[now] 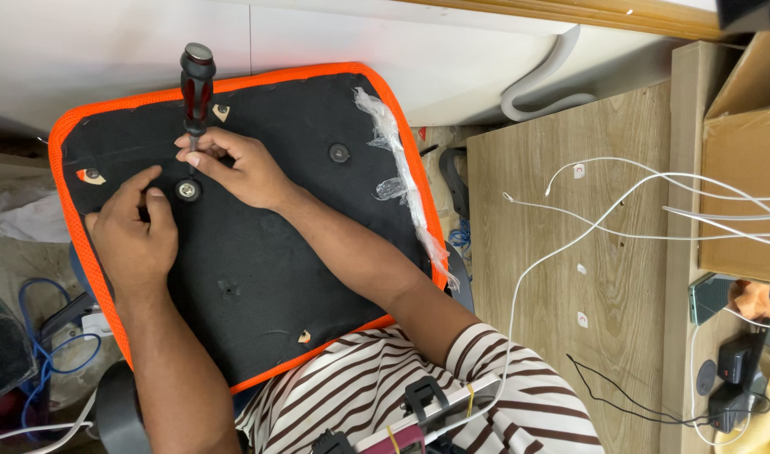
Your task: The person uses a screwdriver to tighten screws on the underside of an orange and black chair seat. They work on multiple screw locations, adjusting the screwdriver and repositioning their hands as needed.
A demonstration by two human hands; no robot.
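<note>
Right hand pinches the red-and-black-handled screwdriver low on its shaft, keeping the tip upright on the round metal bolt washer. Left hand rests loosely curled, fingertips beside the washer, steadying the black orange-edged seat base.

The left hand is lying palm down at the near left, fingers curling, while the right hand is pinching closed, forearm stretching back rightward.

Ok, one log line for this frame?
right hand: grips screwdriver upright on washer | left hand: steadies washer | base: black seat underside, orange rim
</note>
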